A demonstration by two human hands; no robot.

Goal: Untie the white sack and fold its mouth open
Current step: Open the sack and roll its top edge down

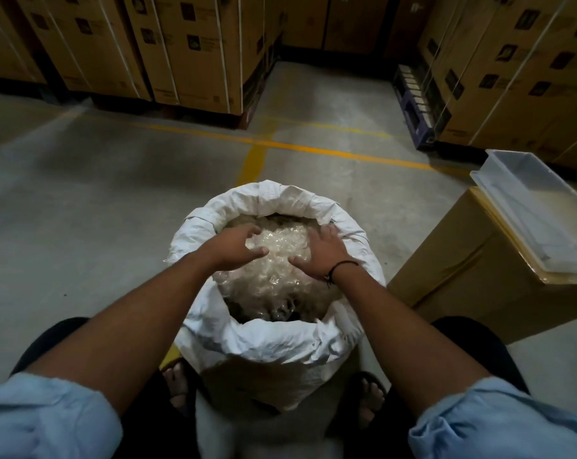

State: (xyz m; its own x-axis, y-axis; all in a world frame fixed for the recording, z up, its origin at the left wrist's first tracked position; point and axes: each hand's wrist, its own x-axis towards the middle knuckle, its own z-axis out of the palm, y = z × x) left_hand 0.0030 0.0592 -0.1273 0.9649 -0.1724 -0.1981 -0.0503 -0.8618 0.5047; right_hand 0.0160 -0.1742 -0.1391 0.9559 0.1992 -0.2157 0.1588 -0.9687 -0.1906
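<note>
White sack (270,339) stood on the floor (98,210) between the feet (177,382), mouth rolled open, full of clear plastic pieces (273,270), left hand (235,245) curled over them, grip on any unclear, right hand (325,253) lay flat on them, fingers straight.

One sack (267,346) — one tray (528,210)

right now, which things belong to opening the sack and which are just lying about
In the job: white sack, left hand, right hand, clear plastic contents.
Lying about: clear tray, cardboard box under it, stacked cartons.
</note>
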